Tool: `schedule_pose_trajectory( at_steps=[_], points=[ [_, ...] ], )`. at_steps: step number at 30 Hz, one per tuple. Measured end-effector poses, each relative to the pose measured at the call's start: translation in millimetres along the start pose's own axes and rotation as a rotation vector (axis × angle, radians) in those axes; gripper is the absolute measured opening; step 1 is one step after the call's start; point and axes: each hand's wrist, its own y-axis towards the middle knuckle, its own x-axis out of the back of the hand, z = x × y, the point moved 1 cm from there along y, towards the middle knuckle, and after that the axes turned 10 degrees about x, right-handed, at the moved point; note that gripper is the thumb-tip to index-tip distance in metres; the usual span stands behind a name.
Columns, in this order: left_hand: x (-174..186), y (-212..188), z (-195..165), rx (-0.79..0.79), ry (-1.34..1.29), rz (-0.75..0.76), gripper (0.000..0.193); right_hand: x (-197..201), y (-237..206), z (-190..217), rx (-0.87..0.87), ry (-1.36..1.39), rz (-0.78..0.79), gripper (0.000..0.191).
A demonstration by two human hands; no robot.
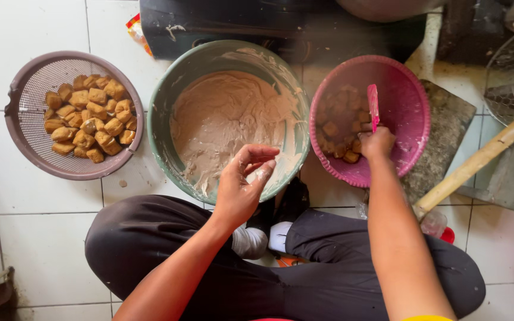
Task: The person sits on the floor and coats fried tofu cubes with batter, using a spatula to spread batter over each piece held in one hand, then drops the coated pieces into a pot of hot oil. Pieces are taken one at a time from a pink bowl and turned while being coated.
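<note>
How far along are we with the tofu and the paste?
Done: some pieces already sit in the pink basket. In hand: the right hand holds a pink tool over that basket; the left hand, smeared with paste, hovers at the green bowl. Left: a heap of pieces in the grey basket, much paste in the bowl.
</note>
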Motion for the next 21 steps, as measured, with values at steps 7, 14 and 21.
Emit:
schedule_pose_trajectory(
  at_steps=[7,14,21],
  points=[
    [-37,-10,31,0.11,0.263,0.233,0.034,-34,9,20,0.007,-0.146,0.059,0.04],
    [-51,-19,39,0.012,0.28,0.266,0.072,62,32,79,0.159,0.343,0.322,0.042],
    [-29,-2,28,0.068,-0.037,0.133,0.072,133,-59,206,0.356,0.656,0.847,0.039]
  ],
)
